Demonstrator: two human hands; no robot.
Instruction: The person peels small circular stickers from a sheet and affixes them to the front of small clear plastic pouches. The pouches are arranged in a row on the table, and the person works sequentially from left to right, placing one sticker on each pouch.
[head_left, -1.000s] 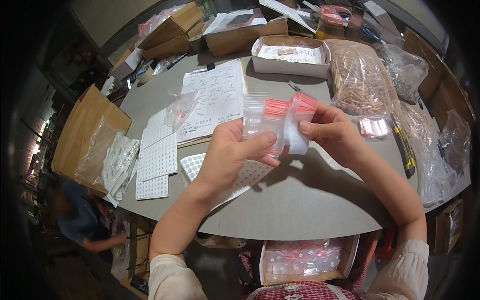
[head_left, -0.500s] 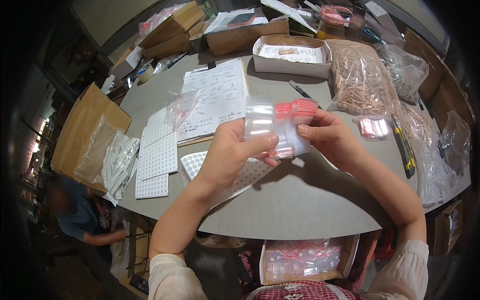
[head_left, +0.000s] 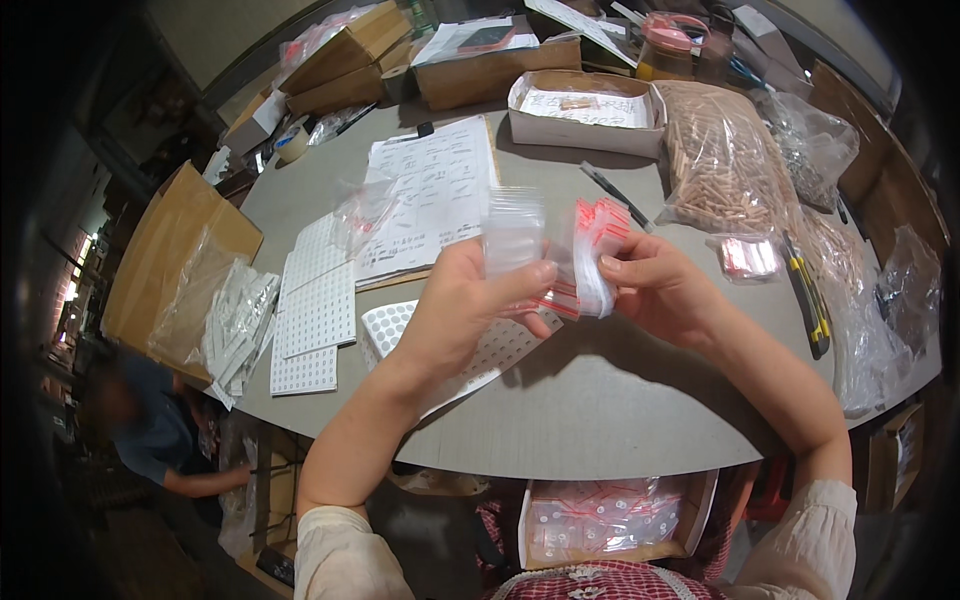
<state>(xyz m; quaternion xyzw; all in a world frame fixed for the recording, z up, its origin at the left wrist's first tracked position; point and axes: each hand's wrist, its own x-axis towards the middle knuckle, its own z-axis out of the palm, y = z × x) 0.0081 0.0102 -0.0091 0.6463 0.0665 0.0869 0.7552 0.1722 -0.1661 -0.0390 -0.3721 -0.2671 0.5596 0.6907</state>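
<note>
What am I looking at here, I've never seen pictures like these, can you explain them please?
There's no machine here: these are a person's own bare hands. Every picture comes from one wide fisheye camera worn on that person's head, looking down, so straight edges seem to bend. The left hand holds a stack of clear plastic bags; the right hand holds red-edged bags. On the grey table lie written papers, white printed sheets, a large bag of brown pegs and a yellow-and-black tool.
</note>
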